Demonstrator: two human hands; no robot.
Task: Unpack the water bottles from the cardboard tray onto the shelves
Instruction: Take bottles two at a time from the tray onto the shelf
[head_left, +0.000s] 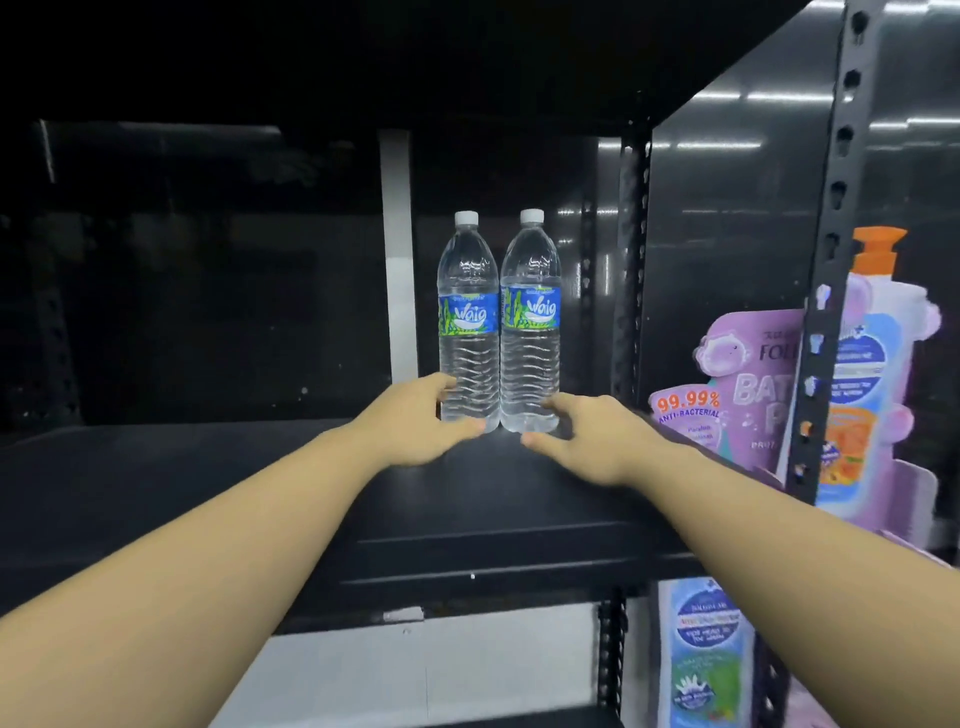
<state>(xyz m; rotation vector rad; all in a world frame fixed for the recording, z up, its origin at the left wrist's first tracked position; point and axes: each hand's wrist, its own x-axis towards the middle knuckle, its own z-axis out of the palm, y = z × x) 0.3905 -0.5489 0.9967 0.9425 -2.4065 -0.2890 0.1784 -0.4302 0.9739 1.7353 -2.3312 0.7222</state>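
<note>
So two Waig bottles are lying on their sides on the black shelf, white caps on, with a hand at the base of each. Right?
Not quite: the head view shows the two Waig bottles standing upright, side by side, on the black shelf. The white caps are on, with the left hand and right hand at their bases.

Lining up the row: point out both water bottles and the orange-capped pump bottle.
Left water bottle (468, 317), head view, on its blue label.
Right water bottle (531, 312), head view, on its blue label.
Orange-capped pump bottle (878, 254), head view, on the orange pump.
</note>
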